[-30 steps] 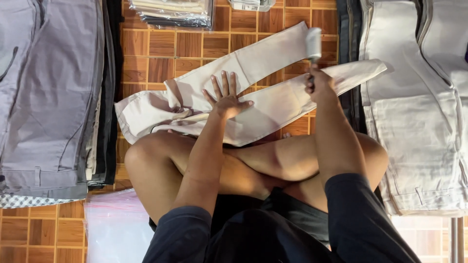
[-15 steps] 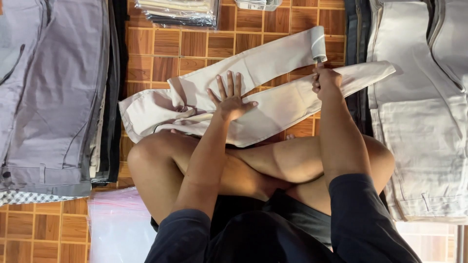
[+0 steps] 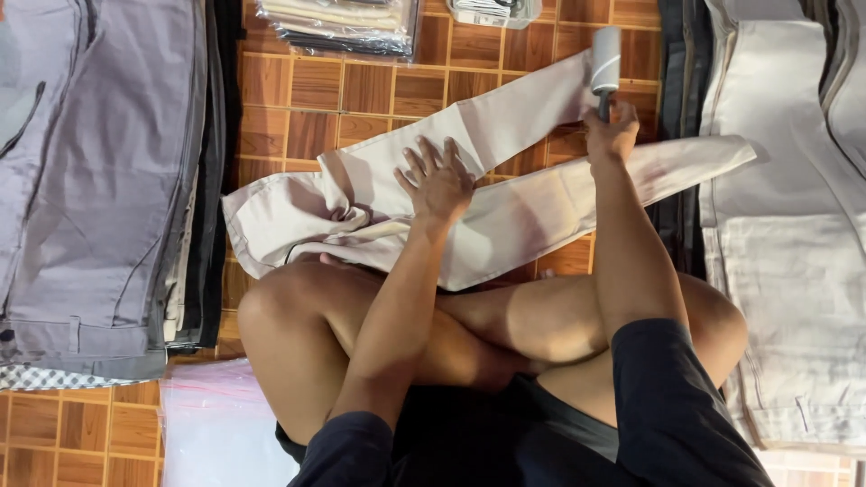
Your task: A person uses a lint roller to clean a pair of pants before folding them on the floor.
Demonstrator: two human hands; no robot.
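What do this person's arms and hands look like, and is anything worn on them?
Both arms are bare from the upper arm down, with short dark navy sleeves. The left hand and right hand are bare: no gloves, and no watch or rings that I can see.

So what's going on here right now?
A person sits cross-legged on a wooden parquet floor with cream trousers spread in front of them. The left hand presses flat on the trousers, while the right hand grips the handle of a lint roller whose head rests at the end of the upper trouser leg. Stacks of grey trousers and pale trousers lie on either side.
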